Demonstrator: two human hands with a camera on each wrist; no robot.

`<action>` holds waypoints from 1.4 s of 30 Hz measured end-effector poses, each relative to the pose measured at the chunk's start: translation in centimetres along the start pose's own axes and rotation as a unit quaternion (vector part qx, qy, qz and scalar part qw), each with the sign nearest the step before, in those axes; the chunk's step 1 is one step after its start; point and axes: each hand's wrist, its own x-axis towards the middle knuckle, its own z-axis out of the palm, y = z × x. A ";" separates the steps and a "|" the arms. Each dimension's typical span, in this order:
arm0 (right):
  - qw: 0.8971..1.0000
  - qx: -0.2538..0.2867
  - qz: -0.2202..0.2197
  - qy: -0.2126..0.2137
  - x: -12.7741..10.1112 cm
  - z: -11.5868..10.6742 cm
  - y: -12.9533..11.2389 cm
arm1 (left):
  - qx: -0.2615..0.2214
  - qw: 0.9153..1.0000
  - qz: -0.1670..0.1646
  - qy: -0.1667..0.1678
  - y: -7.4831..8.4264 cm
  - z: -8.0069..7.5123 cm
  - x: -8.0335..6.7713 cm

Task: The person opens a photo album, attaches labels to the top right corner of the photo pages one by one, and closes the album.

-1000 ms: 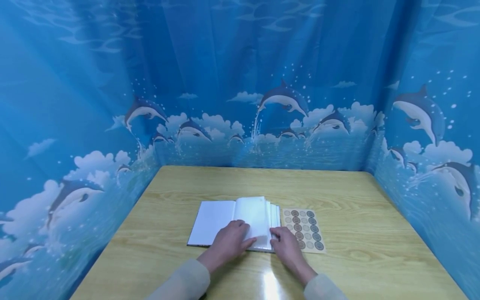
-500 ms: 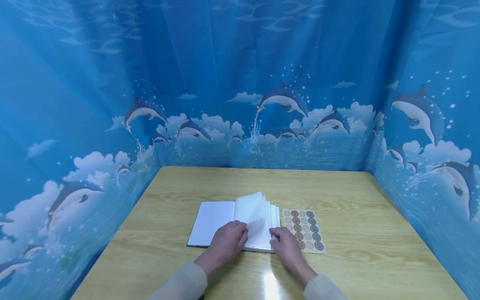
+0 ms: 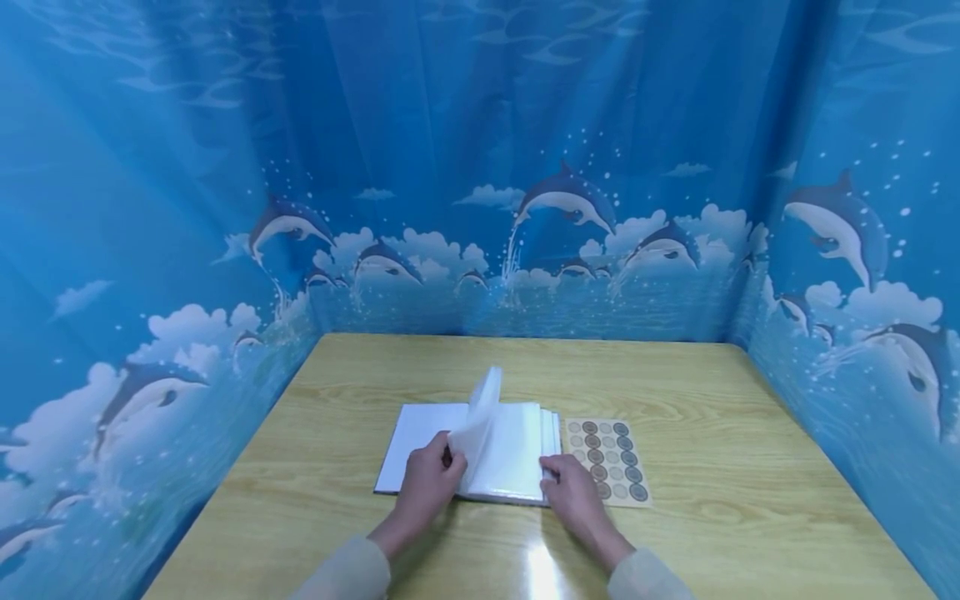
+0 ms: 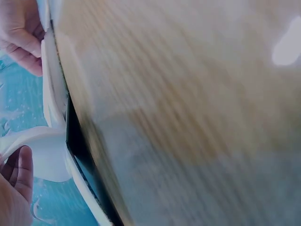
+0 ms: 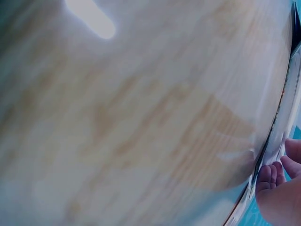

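Note:
An open white book lies on the wooden table. My left hand pinches one glossy page and holds it raised and curled over the middle of the book. The same page shows in the left wrist view beside my fingers. My right hand rests on the book's lower right corner, its fingers curled at the page edges. A sheet of round stickers lies just right of the book.
Blue curtains printed with dolphins wall in the table on three sides. Bare wood lies behind the book and to the far right. A light glare sits on the table's near edge.
My left hand has lifted a page from the right side and swung it up toward the left. The right hand has stayed at the book's corner.

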 end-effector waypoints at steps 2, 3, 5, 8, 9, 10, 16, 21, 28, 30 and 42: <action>1.000 -0.003 0.001 0.001 0.0 0.0 0.0 | -0.033 0.999 -0.028 0.015 -0.2 -0.2 -0.1; 1.000 -0.004 0.002 0.000 0.1 0.0 0.1 | -0.050 0.998 -0.041 0.021 -0.2 -0.4 -0.1; 1.000 -0.004 0.005 0.000 0.1 0.0 0.1 | -0.081 0.994 -0.064 0.027 -0.3 -0.6 -0.2; 1.000 -0.005 0.008 -0.001 0.1 0.0 0.2 | -0.120 0.988 -0.090 0.030 -0.1 -1.1 -0.2; 1.000 -0.006 0.007 -0.001 0.1 0.0 0.2 | -0.132 0.986 -0.096 0.030 0.0 -1.3 -0.1; 1.000 -0.006 0.006 -0.002 0.0 0.0 0.2 | -0.140 0.984 -0.103 0.031 0.0 -1.5 -0.1; 1.000 -0.006 0.007 -0.001 0.1 0.0 0.1 | -0.166 0.976 -0.140 0.030 -0.1 -2.9 0.0; 1.000 -0.008 0.012 -0.001 0.2 0.0 0.1 | -0.177 0.969 -0.173 0.028 -1.0 -4.2 -0.3; 1.000 -0.007 0.011 -0.002 0.2 0.0 0.0 | -0.189 0.952 -0.240 0.028 -2.2 -5.5 -0.7; 1.000 -0.009 0.007 -0.003 0.2 0.0 0.0 | -0.198 0.947 -0.252 0.027 -2.4 -5.8 -0.8; 0.999 -0.013 0.028 -0.008 0.3 0.1 -0.1 | -0.189 0.936 -0.297 0.022 -5.2 -6.8 -2.0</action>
